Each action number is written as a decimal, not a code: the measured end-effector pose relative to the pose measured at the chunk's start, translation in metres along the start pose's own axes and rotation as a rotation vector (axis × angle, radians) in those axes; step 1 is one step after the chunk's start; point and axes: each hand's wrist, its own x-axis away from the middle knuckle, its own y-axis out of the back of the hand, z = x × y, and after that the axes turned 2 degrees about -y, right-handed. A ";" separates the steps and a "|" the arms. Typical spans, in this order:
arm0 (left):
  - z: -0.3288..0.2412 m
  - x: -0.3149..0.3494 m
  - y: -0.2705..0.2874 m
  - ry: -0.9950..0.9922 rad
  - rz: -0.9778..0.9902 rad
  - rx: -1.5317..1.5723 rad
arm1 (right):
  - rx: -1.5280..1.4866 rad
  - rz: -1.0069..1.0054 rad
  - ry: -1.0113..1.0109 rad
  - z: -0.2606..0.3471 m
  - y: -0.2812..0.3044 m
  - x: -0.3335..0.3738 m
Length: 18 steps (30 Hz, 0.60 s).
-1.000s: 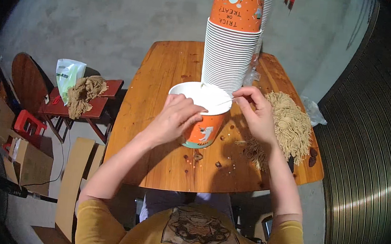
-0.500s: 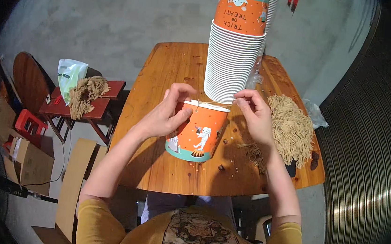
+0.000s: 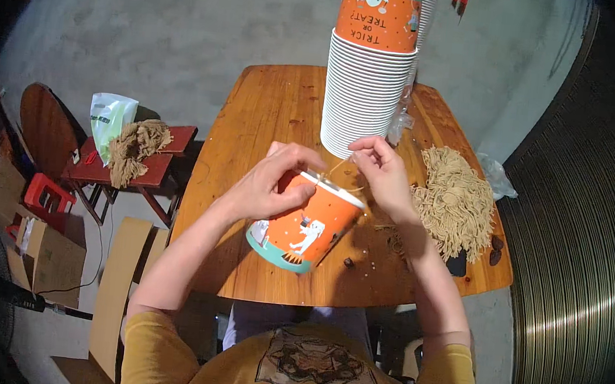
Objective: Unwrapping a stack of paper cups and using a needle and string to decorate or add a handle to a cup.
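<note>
An orange paper bucket [image 3: 319,226] with a white rim, a teal base band and white cartoon figures is tilted, its rim leaning right. My left hand [image 3: 275,181] grips it at the rim, thumb on the outer wall and fingers over the edge. From the rim a thin tan cord [image 3: 337,167] runs up to my right hand [image 3: 383,173], whose thumb and forefinger pinch its end. Just behind stands a tall stack of nested paper buckets [image 3: 364,101], mostly white rims with an orange one on top. A heap of tan cords [image 3: 458,206] lies right of my right hand.
The wooden table [image 3: 271,107] carries small white bits and dark crumbs. A clear plastic bag [image 3: 498,177] lies at its right edge. At left, a red bench [image 3: 179,141] holds more tan cord [image 3: 137,150] and a white-green bag [image 3: 111,117]. Cardboard boxes [image 3: 56,264] stand below.
The bucket has tipped, its base swinging left and nearer and its rim right. My right hand has moved left and slightly up, with the cord stretched from the rim.
</note>
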 end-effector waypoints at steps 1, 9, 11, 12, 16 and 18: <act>-0.002 -0.001 0.001 -0.090 0.035 -0.072 | 0.000 -0.003 -0.002 0.001 -0.002 -0.001; -0.019 0.006 -0.007 -0.264 0.154 -0.136 | 0.079 0.301 0.004 0.004 -0.028 0.003; -0.021 0.009 -0.004 -0.275 0.126 -0.150 | 0.104 0.302 0.007 0.011 -0.031 0.006; -0.022 0.010 -0.003 -0.288 0.098 -0.163 | 0.103 0.302 0.012 0.011 -0.031 0.006; -0.023 0.019 0.001 -0.299 0.145 -0.200 | 0.111 0.321 0.004 0.006 -0.034 0.012; -0.026 0.022 0.000 -0.262 0.095 -0.185 | 0.171 0.363 0.016 0.005 -0.037 0.014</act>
